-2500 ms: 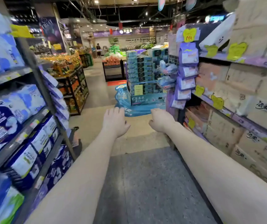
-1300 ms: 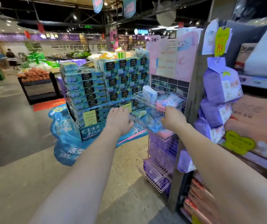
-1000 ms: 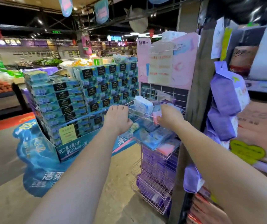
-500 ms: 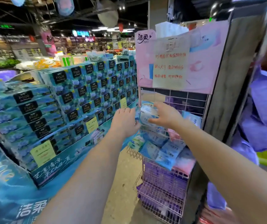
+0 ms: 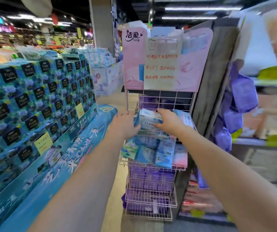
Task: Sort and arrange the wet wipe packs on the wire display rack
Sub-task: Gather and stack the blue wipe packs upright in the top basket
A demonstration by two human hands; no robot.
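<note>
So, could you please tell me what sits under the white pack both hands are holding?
Under the white wet wipe pack, blue packs and a pink pack fill the next wire basket. Purple packs lie lower, mostly covered.

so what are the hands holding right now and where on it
Both hands grip one white and blue wipe pack in the rack's top basket: left hand at its left end, right hand over its right end.

Single head-worn wide-angle view, looking forward and slightly down along both outstretched forearms. It faces the wire display rack (image 5: 151, 190) square-on at close range, within arm's reach. A stacked blue carton display (image 5: 33, 101) fills the left edge; shelving (image 5: 268, 114) the right, blurred. No second view.
</note>
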